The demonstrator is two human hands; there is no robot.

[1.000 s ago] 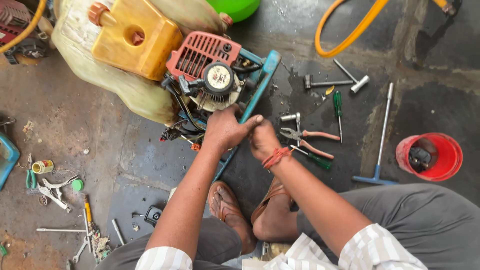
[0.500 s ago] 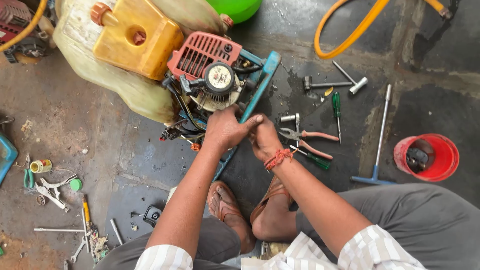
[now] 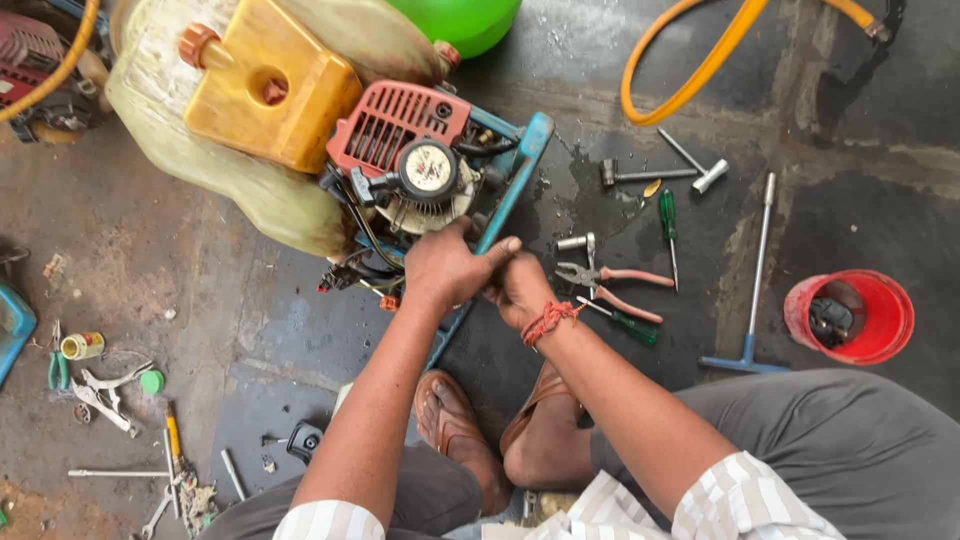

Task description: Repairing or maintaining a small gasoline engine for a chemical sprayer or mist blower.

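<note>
Both hands work low on the small engine [image 3: 420, 185], which sits on the floor in a blue frame [image 3: 505, 215] w/ a yellow tank [image 3: 262, 92] behind. Left hand [image 3: 445, 268] clenched over frame edge; right hand [image 3: 520, 290] tucked under it, fingers hidden, can't tell what it grips. Risks, as judged: knuckles pinched betw. frame and engine if grip slips; loose wires [image 3: 350, 272] snagged; pliers [image 3: 610, 285] and screwdriver [image 3: 667, 225] close by, easy to knock w/ elbow.

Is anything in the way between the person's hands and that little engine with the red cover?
No. Both the left hand and the right hand are already against the blue frame beside the engine. Nothing visible lies between them. The pliers and screwdrivers lie off to the right on the floor.
</note>
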